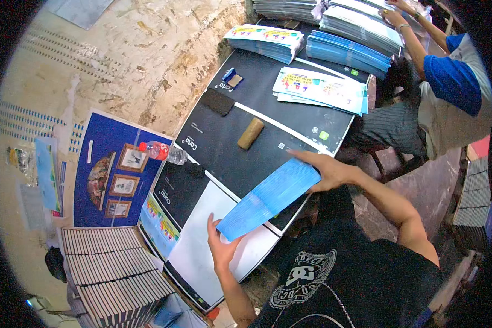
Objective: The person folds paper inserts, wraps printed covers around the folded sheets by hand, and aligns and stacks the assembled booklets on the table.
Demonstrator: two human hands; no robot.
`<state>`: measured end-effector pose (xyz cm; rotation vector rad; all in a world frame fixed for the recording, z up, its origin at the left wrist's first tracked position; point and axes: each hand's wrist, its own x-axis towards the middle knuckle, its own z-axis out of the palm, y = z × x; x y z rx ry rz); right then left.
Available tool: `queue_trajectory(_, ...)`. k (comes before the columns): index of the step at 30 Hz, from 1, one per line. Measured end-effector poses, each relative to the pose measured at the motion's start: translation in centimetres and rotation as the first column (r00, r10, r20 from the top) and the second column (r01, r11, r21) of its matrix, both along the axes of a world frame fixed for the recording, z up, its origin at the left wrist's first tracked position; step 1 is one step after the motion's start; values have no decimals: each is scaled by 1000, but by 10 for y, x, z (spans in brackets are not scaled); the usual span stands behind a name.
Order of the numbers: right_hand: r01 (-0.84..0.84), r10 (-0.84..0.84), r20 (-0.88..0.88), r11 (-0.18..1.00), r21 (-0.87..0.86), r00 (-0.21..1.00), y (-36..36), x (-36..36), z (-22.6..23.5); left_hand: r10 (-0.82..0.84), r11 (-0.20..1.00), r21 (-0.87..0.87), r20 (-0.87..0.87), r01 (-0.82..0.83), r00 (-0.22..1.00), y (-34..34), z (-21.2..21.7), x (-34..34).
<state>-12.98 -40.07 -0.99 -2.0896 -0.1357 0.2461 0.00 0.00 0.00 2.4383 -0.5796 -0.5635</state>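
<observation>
A long, thick stack of blue-edged printed sheets [270, 198] is held up between my two hands, over the dark table. My left hand [224, 249] grips its near left end, with the thumb and fingers on either side of the corner. At the far right end, my right hand [329, 170] is wrapped round the stack. Its edges are slightly fanned, and its underside is hidden. Beneath my left hand lies a white sheet [194, 232]. A brown cylindrical block [251, 133] rests on the table beyond the stack.
A plastic bottle with a red cap [164, 152] lies at the table's left edge. Printed sheets [317, 87] and tall paper piles [347, 52] occupy the far end. Book stacks [115, 268] stand at lower left. A co-worker [448, 82] handles paper at far right.
</observation>
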Motion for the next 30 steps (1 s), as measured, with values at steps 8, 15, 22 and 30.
queue_trajectory(8, 416, -554, 172, 765, 492, 815, 53, 6, -55, 311, 744, -636, 58, -205, 949, -14, -49, -20)
queue_trajectory(15, 456, -616, 242, 746, 484, 750, 45, 9, -29, 339, 666, -673, -110, -322, 934, -25, -25, -22)
queue_trajectory(22, 383, -508, 164, 791, 477, 846, 41, 3, -59, 365, 644, -704, -60, -299, 929, -19, -56, -33)
queue_trajectory(30, 432, -556, 249, 802, 413, 793, 33, 25, -57, 285, 721, -663, 18, -202, 958, -17, -51, 13)
